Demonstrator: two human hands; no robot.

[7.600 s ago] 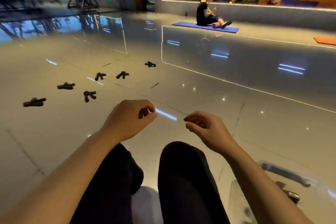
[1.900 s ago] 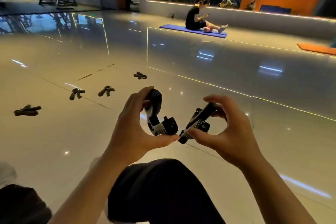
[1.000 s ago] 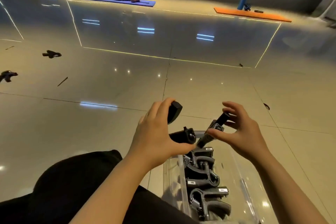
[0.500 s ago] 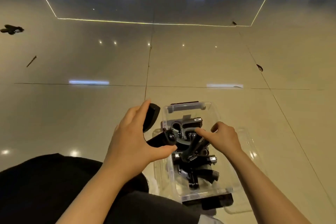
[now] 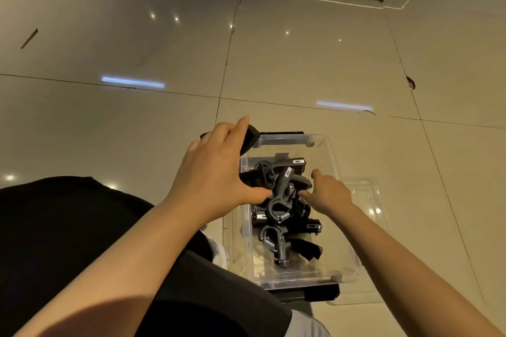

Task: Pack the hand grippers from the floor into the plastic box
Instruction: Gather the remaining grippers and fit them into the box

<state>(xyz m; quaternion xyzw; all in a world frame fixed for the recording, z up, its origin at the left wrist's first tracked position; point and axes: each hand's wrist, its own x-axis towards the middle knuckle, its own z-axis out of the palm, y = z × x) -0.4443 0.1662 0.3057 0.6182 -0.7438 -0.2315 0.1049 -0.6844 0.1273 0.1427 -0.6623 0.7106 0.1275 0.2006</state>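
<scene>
Hand grippers point(image 5: 284, 216) lie heaped in the plastic box point(image 5: 343, 268) on the floor; the right hand point(image 5: 330, 193), fingers now loosened, has just released one onto the heap. The left hand point(image 5: 216, 175) still grips another gripper point(image 5: 247, 139) at the box's rim, evidently next to go in.

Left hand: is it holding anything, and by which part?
Yes. The left hand grips a black hand gripper around one handle, above the plastic box; the other handle pokes past its fingers.
</scene>
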